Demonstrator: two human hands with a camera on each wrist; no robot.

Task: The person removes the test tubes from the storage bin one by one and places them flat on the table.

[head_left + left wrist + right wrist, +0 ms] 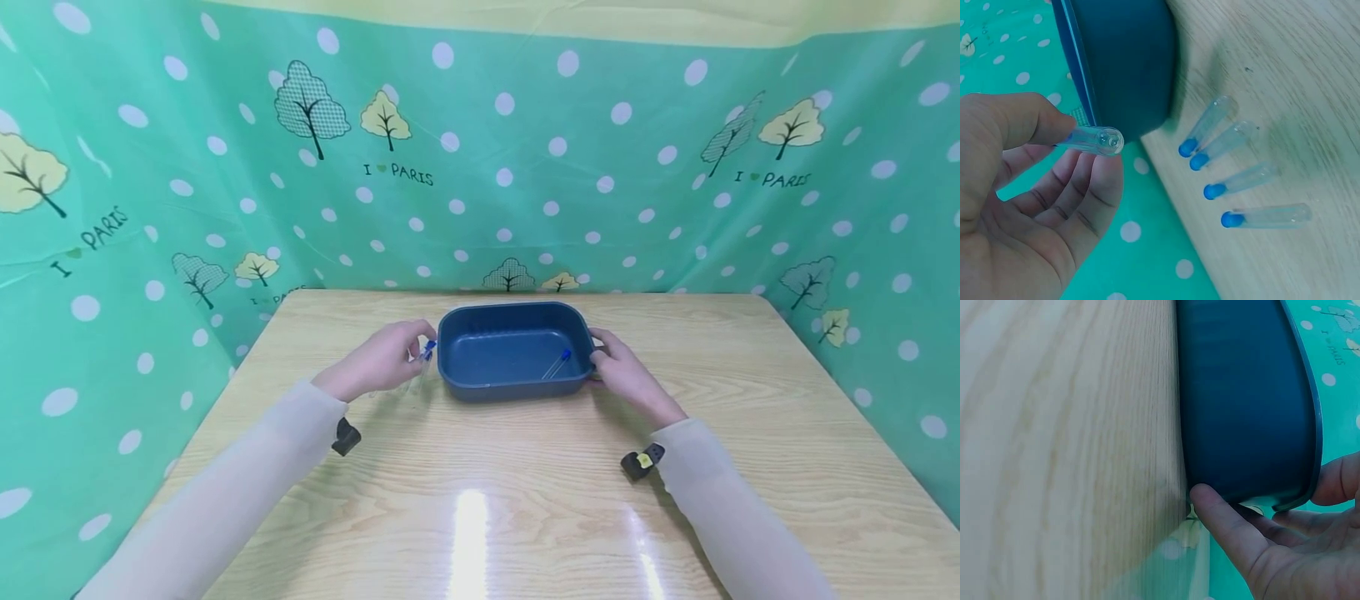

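Note:
Between thumb and fingers, my left hand pinches a clear test tube with a blue cap, just outside the left end of a dark blue plastic bin. In the left wrist view the tube's rounded end points toward the camera, and its cap is mostly hidden by the thumb. My right hand grips the bin's right end; the right wrist view shows the thumb at the rim and a fingertip low against the wall. Inside the bin lies one blue-capped tube, near its right side.
Several more blue-capped tubes lie fanned out on the wooden table, beside the bin in the left wrist view. A green dotted curtain hangs behind the table's back edge and along both sides.

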